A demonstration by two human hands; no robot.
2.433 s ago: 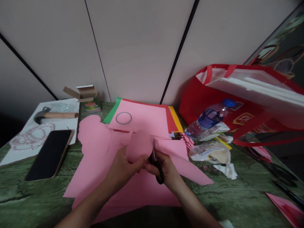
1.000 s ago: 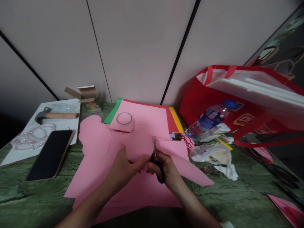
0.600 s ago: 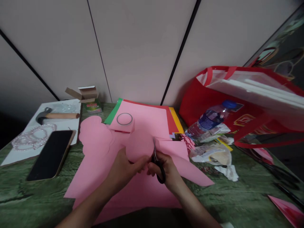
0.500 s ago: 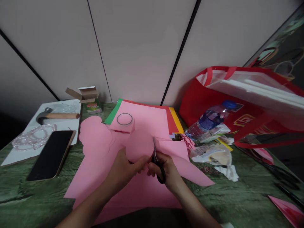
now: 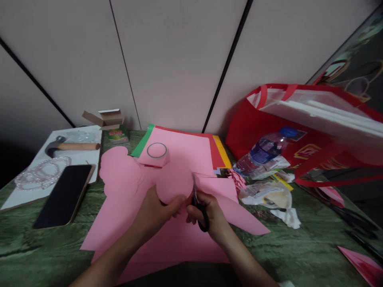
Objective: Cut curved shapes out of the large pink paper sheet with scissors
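Observation:
My left hand (image 5: 161, 207) pinches a rounded piece of pink paper (image 5: 174, 181) by its lower edge, thumb on top. In my right hand (image 5: 211, 213) is a pair of scissors (image 5: 203, 215) with black handles, its blades pointing away from me along the paper's right edge. How far apart the blades are, I cannot tell. Beneath both hands lie large pink sheets (image 5: 179, 247). A pile of cut pink paper shapes with rounded outlines (image 5: 119, 171) rests to the left of them.
At left are a phone (image 5: 64, 195), a hammer (image 5: 74, 146), bead strings (image 5: 42, 173) and a small opened box (image 5: 116, 133). A ring (image 5: 157, 150) lies on pink paper behind my hands. Rightward stand a water bottle (image 5: 263, 149), a red bag (image 5: 248, 119) and crumpled wrappers (image 5: 266, 194).
The rounded pink paper has shifted and turned slightly to the left in my left hand. The scissors stay at its right edge, nearly unmoved.

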